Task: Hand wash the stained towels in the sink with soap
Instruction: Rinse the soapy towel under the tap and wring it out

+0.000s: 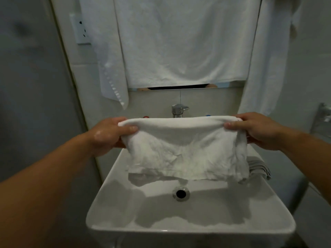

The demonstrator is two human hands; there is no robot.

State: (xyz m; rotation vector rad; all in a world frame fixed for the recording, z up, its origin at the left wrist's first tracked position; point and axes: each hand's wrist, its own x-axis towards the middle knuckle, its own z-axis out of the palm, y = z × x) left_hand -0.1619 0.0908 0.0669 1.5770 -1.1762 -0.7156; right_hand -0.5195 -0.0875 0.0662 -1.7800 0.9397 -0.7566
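You are pinching the white towel (pixel 186 151) taut, left hand (pixel 109 135) and right hand (pixel 258 130) gripping its top corners; keep it over the sink (pixel 111 199).

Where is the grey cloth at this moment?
In the head view, the grey cloth sits at the right edge of the sink, just below the right hand, partly hidden behind the white towel held up over the basin.

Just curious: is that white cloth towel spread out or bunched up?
Spread out: the white cloth towel hangs stretched between the left hand and right hand.
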